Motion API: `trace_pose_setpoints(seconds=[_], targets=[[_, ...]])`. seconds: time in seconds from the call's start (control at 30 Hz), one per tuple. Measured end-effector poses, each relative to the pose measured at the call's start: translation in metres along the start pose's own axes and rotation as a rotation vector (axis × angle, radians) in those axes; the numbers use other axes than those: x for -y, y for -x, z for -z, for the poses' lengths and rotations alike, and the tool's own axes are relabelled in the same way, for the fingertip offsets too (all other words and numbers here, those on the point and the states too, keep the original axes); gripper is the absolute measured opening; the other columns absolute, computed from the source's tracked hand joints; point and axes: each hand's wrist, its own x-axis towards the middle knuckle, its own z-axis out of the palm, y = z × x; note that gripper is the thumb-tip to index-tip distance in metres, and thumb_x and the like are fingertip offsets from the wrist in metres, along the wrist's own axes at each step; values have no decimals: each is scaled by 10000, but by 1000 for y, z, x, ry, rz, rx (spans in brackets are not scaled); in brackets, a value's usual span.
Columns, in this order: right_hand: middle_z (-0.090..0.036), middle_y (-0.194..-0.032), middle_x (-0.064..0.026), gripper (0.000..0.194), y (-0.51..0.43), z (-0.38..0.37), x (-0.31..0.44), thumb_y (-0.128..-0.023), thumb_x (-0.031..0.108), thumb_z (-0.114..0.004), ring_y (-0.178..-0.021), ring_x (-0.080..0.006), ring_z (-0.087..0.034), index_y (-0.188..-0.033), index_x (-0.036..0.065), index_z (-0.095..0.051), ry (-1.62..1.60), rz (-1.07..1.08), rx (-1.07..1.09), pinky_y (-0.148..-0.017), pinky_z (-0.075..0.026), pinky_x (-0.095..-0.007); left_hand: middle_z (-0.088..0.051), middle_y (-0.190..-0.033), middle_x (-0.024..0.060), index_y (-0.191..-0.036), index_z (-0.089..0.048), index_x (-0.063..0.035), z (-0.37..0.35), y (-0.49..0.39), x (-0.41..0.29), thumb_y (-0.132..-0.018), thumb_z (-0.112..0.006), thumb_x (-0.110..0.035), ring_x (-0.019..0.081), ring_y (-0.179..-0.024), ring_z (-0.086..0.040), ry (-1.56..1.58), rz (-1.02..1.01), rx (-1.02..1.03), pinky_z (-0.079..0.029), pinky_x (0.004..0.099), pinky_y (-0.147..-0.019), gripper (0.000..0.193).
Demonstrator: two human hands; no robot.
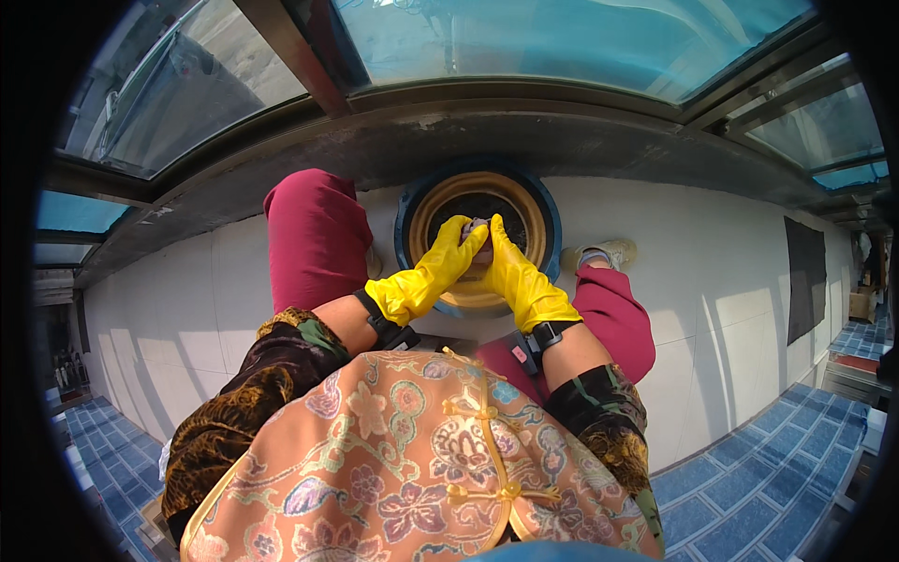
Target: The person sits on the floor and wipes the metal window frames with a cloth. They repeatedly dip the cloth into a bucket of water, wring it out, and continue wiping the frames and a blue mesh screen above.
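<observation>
My left hand [448, 251] and my right hand [511, 265], both in yellow rubber gloves, meet over a round basin [418, 225]. Between their fingers they hold a small, crumpled, pinkish-grey thing [479, 226], which looks like a piece of cloth. The gloves hide most of it. The basin has a blue outside and a gold-coloured inner wall. Dark contents [456, 205], apparently water, fill its bottom. My forearms and gloves cover the near part of the rim.
The basin stands on a pale tiled floor [723, 281] between my legs. Just beyond it runs a low dark wall [534, 140] under framed glass panes [562, 42]. A dark mat [805, 279] lies to the right. Blue brick-patterned flooring [758, 464] lies behind me.
</observation>
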Motion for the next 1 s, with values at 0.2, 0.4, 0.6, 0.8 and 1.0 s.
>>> trace_pose_setpoints(seconds=[0.2, 0.4, 0.6, 0.8, 1.0], targets=[[-635, -1039, -112, 387, -17, 22, -4, -965, 396, -612, -994, -247, -614, -1130, 47, -615, -326, 90, -84, -951, -503, -408, -618, -1056, 188, -1049, -637, -41, -28, 1, -8, -938, -590, -203, 372, -946, -585, -437, -553, -88, -461, 452, -832, 202], [-644, -1027, -105, 344, -10, 26, -10, -1016, 345, -521, -895, -236, -629, -1149, 41, -615, -157, 273, -299, -791, -545, -344, -617, -1108, 180, -1194, -557, -36, -38, 13, -28, -1008, -536, -284, 328, -983, -622, -374, -278, -64, -497, 375, -829, 310], [-658, -1064, -87, 313, -20, 26, -17, -1016, 305, -527, -933, -230, -631, -1173, 47, -611, 36, 300, -419, -808, -521, -338, -695, -927, 189, -1125, -579, -102, -40, 11, -33, -1020, -408, -446, 410, -875, -655, -573, -180, -122, -500, 486, -776, 398], [-681, -979, -115, 326, -14, 23, -25, -1028, 293, -453, -833, -252, -658, -1099, 42, -649, 72, 468, -376, -717, -535, -342, -694, -927, 194, -1134, -556, -92, -40, 5, -24, -1032, -412, -417, 408, -833, -656, -691, -136, -109, -514, 471, -723, 369], [-678, -910, -119, 384, 6, 8, -14, -1036, 308, -392, -755, -251, -657, -1064, 36, -661, 165, 419, -417, -636, -532, -343, -699, -916, 200, -1109, -581, -67, -41, 3, -21, -1039, -398, -423, 367, -788, -675, -656, -173, -146, -530, 427, -691, 407]])
